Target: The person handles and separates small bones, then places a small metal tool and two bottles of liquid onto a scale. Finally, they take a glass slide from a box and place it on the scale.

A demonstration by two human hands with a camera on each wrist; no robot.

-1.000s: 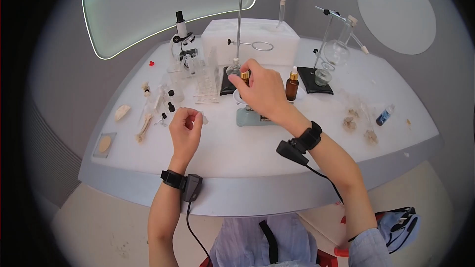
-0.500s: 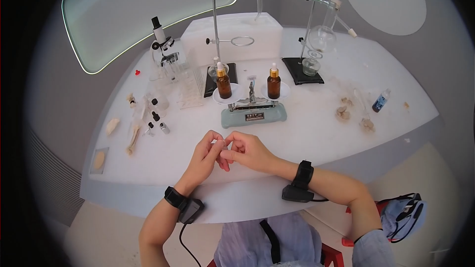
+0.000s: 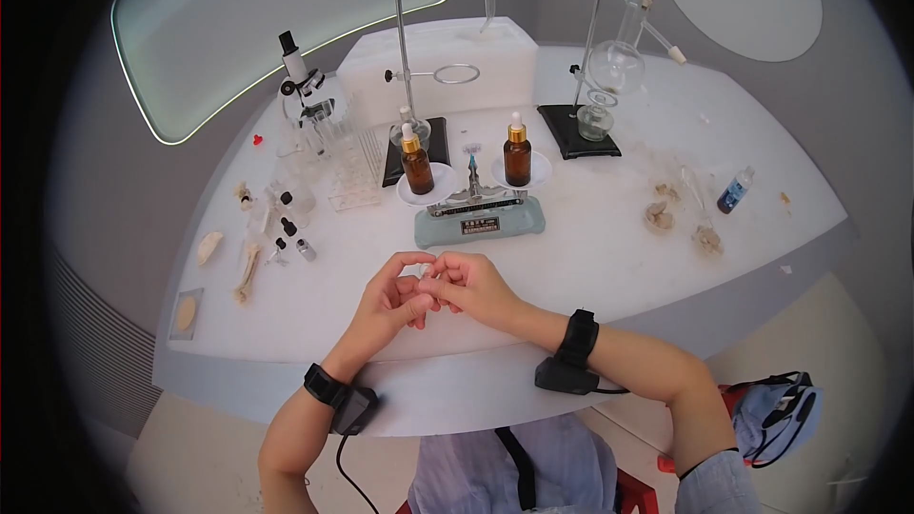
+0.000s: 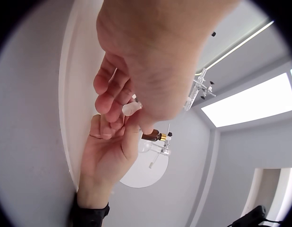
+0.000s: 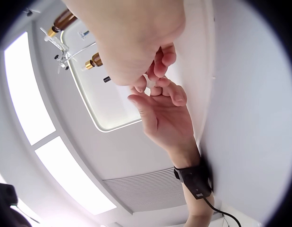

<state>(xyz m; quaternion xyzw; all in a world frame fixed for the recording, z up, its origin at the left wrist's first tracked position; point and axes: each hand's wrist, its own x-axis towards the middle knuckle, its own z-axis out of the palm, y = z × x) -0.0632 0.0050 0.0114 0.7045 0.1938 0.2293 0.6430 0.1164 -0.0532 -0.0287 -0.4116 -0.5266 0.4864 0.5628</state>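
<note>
Both hands, left hand and right hand, pinched a small whitish translucent piece above the white curved table in a grey-walled room.

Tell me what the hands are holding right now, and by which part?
A small pale piece, pinched between the fingertips of the left hand and the right hand together. What it is, and which part they grip, cannot be told.

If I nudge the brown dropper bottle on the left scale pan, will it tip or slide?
Probably tippy: the bottle is tall and narrow, standing upright on a small pan. The pan sits on a balance scale, so a push would likely rock it. The glass looks smooth, so it may slide and could break if it falls.
</note>
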